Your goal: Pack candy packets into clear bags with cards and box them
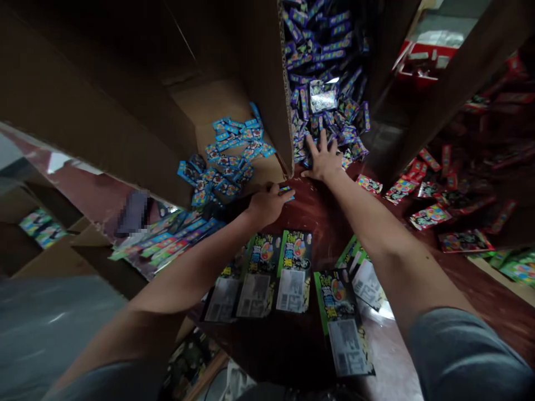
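My left hand (267,206) is closed on a small blue packet (286,192), just in front of the left cardboard box. That box (213,103) holds a loose pile of blue packets (229,150). With fingers spread, my right hand (325,160) reaches to the mouth of the middle box and touches the purple packets (334,120) heaped there. A silvery, shiny packet (323,97) lies on top of that heap. Below my forearms, several flat black-and-green printed pouches (295,273) lie on the dark red table (309,203).
Red packets (430,216) spill from a box on the right. Green packets (520,264) sit at the right edge. Left of my left arm lies a row of colourful packs (179,234). Tall cardboard walls (288,83) divide the piles. A smaller open carton (45,250) stands far left.
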A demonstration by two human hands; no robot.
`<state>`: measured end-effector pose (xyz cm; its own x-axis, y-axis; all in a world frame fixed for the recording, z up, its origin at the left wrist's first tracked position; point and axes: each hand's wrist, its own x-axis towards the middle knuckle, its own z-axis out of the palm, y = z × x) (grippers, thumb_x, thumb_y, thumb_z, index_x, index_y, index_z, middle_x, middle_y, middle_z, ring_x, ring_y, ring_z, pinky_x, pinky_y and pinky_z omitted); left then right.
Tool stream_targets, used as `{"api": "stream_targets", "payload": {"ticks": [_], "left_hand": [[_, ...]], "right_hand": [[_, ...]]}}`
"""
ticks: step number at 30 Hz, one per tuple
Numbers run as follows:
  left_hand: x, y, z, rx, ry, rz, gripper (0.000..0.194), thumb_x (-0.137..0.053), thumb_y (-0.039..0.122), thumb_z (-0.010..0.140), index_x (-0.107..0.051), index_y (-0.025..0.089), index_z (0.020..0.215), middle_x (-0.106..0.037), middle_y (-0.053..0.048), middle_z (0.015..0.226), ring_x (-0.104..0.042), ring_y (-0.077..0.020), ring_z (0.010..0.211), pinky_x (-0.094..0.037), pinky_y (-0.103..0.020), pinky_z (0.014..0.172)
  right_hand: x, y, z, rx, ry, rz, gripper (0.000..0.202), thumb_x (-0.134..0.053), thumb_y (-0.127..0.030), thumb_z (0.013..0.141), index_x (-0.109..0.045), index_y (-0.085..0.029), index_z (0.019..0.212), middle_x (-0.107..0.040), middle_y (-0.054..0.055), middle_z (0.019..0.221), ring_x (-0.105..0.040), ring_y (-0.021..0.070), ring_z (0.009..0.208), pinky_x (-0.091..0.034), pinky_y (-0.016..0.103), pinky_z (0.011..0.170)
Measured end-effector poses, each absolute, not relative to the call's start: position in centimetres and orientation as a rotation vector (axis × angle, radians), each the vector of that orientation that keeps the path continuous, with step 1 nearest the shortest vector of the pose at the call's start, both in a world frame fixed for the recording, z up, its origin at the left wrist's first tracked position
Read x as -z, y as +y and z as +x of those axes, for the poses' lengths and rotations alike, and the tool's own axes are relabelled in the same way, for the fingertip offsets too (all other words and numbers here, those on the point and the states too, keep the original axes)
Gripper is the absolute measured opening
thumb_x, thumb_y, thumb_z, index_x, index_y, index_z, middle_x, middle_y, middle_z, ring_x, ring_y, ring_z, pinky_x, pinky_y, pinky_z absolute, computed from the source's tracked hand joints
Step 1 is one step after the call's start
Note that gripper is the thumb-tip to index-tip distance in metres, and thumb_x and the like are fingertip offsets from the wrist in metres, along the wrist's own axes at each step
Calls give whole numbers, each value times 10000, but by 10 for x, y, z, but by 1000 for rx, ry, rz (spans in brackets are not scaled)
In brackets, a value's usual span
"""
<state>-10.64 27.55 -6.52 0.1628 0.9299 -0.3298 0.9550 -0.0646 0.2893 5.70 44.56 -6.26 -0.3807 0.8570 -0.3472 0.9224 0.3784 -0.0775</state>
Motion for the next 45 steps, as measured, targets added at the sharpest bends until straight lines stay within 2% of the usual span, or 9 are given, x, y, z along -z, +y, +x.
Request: {"api": "stream_targets", "payload": {"ticks": [5, 8, 15, 21, 28, 32, 36, 40, 45], "left_hand": [[50, 278, -103, 79, 1763, 1938, 690, -556, 220, 978, -490, 332, 1655, -545, -179, 1532, -630, -394, 1257, -544, -531, 1025], [42, 275, -97, -270, 1613, 1743, 735, -631, 254, 914, -480, 282, 1632, -601, -148, 1430, -680, -319, 1171, -560, -485, 1046], [11, 233, -41, -772, 1042, 892, 759, -581, 296, 832, -327, 325, 1547, -687, -81, 1229, -746, -226, 885, -599, -365, 740], [-37, 201, 11, -498, 777, 1504, 792, -696, 268, 835, -455, 221, 1588, -651, -121, 1431, -677, -323, 1266, -541, -393, 1056], [-35, 185, 111, 86, 175, 1911, 294, -655, 387, 944, -801, 269, 1170, -796, -69, 1123, -714, -241, 989, -501, -351, 909], [-25, 170, 161, 195, 83, 1939, 324, -776, 311, 850, -803, 281, 1172, -804, -57, 1095, -702, -234, 930, -474, -325, 834], [-37, 161, 176, 326, 185, 2181, 425, -850, 335, 856, -735, 201, 1242, -771, -91, 1093, -680, -248, 912, -448, -322, 790], [-55, 155, 173, 387, 224, 2357, 466, -834, 382, 916, -693, 161, 1301, -703, -144, 1292, -689, -295, 1054, -481, -335, 824], [-66, 150, 167, 356, 245, 2402, 518, -820, 406, 938, -683, 150, 1367, -674, -159, 1349, -711, -304, 1038, -518, -350, 809]], "right_hand": [[81, 439, 77, 388, 2539, 1621, 755, -603, -206, 1005, -355, -174, 1717, -379, 311, 1706, -427, 540, 1521, -459, 754, 1113], [64, 400, 120, 406, 2592, 1482, 715, -516, -171, 1013, -370, -200, 1712, -404, 299, 1677, -551, 478, 1418, -515, 647, 1093], [-2, 283, 248, 669, 2559, 1617, 1149, -788, -726, 832, -296, -187, 1719, -325, 265, 1650, -421, 495, 1521, -471, 665, 1201], [-71, 132, 331, 920, 2366, 1995, 879, -621, -577, 977, -317, -205, 1713, -466, 192, 1492, -462, 371, 1496, -450, 588, 1260], [-86, -8, 328, 613, 1838, 2615, 934, -689, -728, 918, -463, -132, 1601, -589, 253, 1430, -611, 415, 1345, -551, 652, 1142], [-98, -27, 339, 632, 1781, 2440, 1172, -737, -772, 860, -296, -99, 1712, -414, 306, 1677, -537, 482, 1467, -555, 659, 1131], [-109, -25, 367, 723, 1963, 2047, 1108, -779, -494, 912, -157, -160, 1767, -355, 221, 1768, -422, 470, 1548, -474, 659, 1202], [-106, -17, 384, 799, 2082, 1960, 925, -750, -417, 926, -338, -180, 1720, -582, 205, 1555, -554, 416, 1351, -516, 605, 1135], [-103, -20, 374, 580, 1911, 2287, 803, -658, -794, 909, -662, -184, 1432, -645, 233, 1354, -703, 374, 1081, -611, 486, 825]]}}
